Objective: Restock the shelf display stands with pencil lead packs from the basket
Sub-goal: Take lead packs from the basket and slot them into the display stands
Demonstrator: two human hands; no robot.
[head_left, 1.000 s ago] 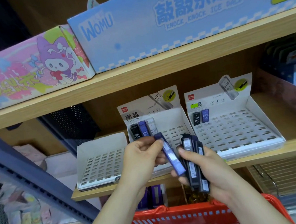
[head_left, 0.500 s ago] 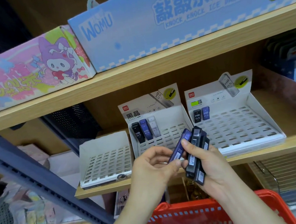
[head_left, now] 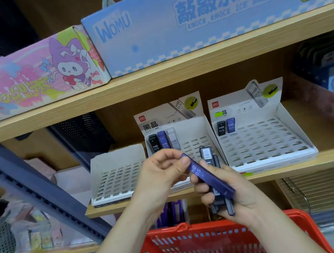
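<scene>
The left hand (head_left: 159, 180) pinches the upper end of a blue pack (head_left: 207, 176). Its long axis slants down to the right hand (head_left: 246, 198), which grips a bundle of dark packs (head_left: 206, 155). The middle stand (head_left: 196, 143) is just behind the left hand, near the shelf's front edge.
</scene>
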